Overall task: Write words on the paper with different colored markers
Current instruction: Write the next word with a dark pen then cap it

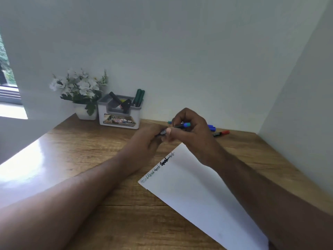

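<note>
We see a wooden desk (126,222) set into a white-walled corner, with glare on its left side. On it lies a white sheet of paper (198,195), turned at an angle, with one line of handwriting (158,167) along its upper left edge, partly in thin ink and partly in thick black.

Above the far corner of the paper our two hands meet over the desk. The right hand (194,130) has its fingers curled round a dark marker (180,126) with a blue-green end, the thumb pressing on the barrel. The left hand (149,139) closes on the other end of the same marker, its fingers curled in; we cannot tell whether it holds the cap or the barrel.

At the back wall stands a white and grey organiser box (119,112) with dark pens and green markers (139,97) in it, and just beside it, on the left, a white pot of white flowers (79,85).

Behind the right hand lie a blue marker (211,127) and a marker with a red cap (221,133), near each other on the desk.
</note>
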### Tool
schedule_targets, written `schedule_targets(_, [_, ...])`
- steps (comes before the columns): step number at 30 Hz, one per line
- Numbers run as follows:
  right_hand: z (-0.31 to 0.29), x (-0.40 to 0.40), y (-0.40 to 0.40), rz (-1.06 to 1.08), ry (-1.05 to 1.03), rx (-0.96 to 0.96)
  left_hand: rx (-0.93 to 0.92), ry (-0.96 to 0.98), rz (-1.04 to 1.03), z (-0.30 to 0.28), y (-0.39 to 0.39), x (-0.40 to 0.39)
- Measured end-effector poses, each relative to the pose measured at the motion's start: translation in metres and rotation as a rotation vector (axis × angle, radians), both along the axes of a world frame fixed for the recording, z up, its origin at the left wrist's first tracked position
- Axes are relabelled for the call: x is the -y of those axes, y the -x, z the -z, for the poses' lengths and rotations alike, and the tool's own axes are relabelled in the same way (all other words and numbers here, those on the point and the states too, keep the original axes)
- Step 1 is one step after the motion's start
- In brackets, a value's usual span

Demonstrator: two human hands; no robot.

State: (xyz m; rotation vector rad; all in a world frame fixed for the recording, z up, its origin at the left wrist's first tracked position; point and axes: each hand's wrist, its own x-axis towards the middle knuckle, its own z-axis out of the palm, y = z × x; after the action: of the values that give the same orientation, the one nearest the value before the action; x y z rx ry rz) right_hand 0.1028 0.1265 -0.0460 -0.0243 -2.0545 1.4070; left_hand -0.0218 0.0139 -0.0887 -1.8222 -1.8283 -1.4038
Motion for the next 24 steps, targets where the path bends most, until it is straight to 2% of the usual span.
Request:
schedule_targets(5, [0.009,-0.006,-0.008,0.071,-0.153,0.105,-0.04,0.109,0.163,-0.003,-0.016,0.0])
schedule_targets(10, [-0.004,-0.013,-0.012,-0.046,-0.044,0.202,-0.027,0.148,0.144,0.001,-0.009,-0.001])
schedule_targets(14, [-0.017,-0.028,-0.02,-0.147,0.077,0.244,0.058,0.232,-0.023,-0.006,-0.005,0.004])
schedule_targets(17, [-0.024,-0.05,-0.025,-0.128,0.195,0.207,0.152,0.307,-0.13,-0.005,0.001,0.005])
schedule_targets(21, [-0.003,-0.072,-0.026,0.001,0.395,0.143,-0.117,0.623,-0.184,0.001,0.002,0.0])
schedule_targets(24, [0.015,-0.075,-0.02,0.014,0.452,0.134,-0.195,0.696,-0.106,-0.001,0.005,-0.001])
